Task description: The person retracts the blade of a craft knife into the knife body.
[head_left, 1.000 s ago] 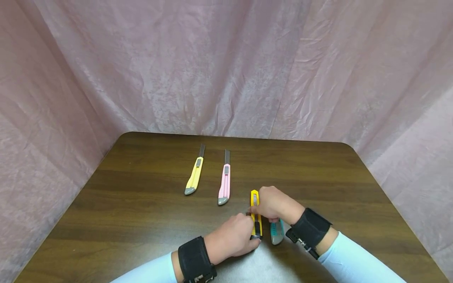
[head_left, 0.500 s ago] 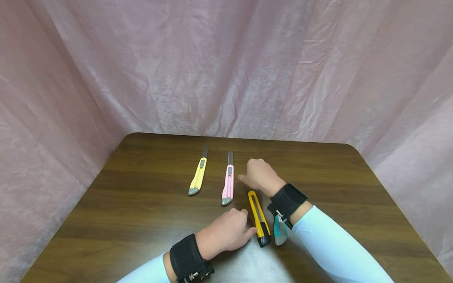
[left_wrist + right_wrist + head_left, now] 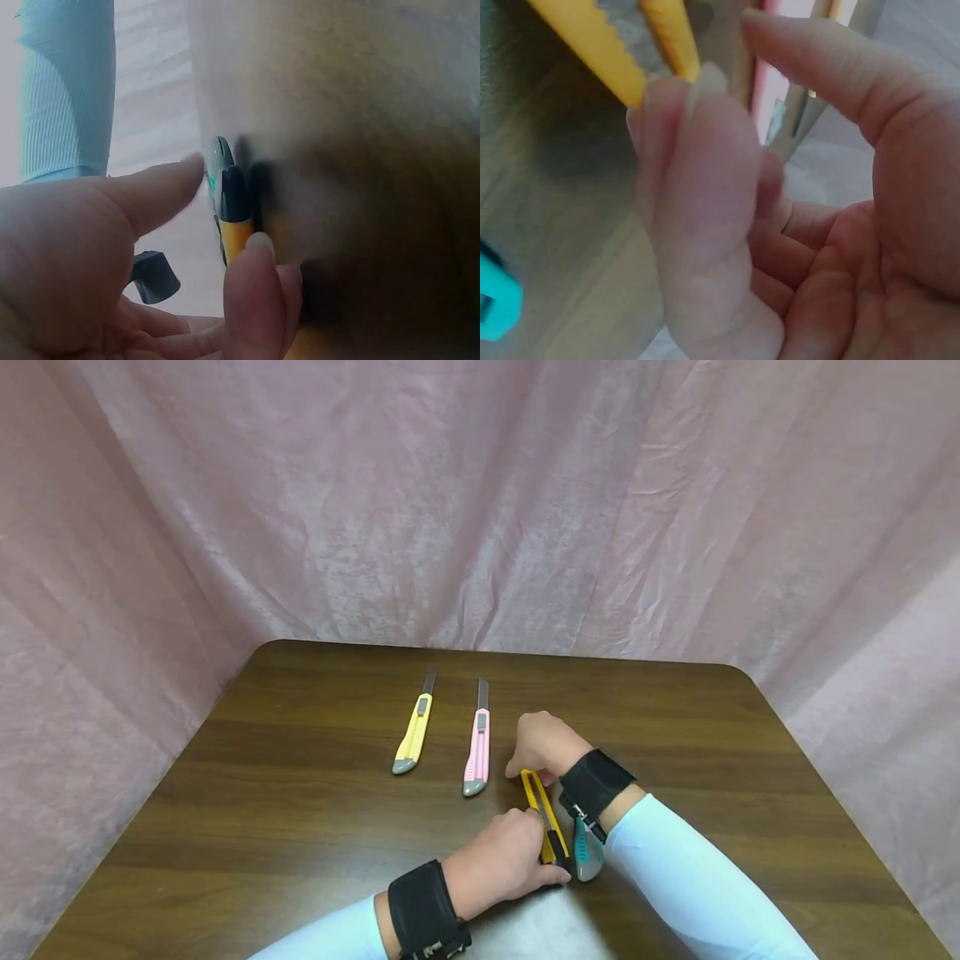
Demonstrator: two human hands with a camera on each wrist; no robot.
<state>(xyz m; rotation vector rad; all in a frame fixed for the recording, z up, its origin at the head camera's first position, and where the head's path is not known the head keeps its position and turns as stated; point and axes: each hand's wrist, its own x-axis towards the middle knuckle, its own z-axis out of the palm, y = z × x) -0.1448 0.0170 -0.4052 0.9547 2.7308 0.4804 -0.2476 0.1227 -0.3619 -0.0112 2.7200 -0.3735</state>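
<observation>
A yellow-and-black utility knife (image 3: 543,814) lies at a slant on the table between the two hands, black end toward the near side. The left hand (image 3: 502,856) is at its black end; in the left wrist view the index finger (image 3: 256,289) is against the yellow body and the thumb (image 3: 161,191) stands apart from it. At the far end is the right hand (image 3: 546,745), its index fingertip touching the yellow tip (image 3: 671,37) in the right wrist view, thumb apart. Beside it lies a teal utility knife (image 3: 588,852) with a grey end, partly hidden under the right wrist.
A pink utility knife (image 3: 477,752) and a pale yellow one (image 3: 412,732) lie left of the hands, both with blades extended away from the person. The brown wooden table (image 3: 300,827) has rounded far corners. Pink curtains (image 3: 450,510) hang behind it.
The right hand let go of the yellow knife, went toward the far side, then came back to its far tip. The knife now slants left at its far end. The left hand moved right to its black end.
</observation>
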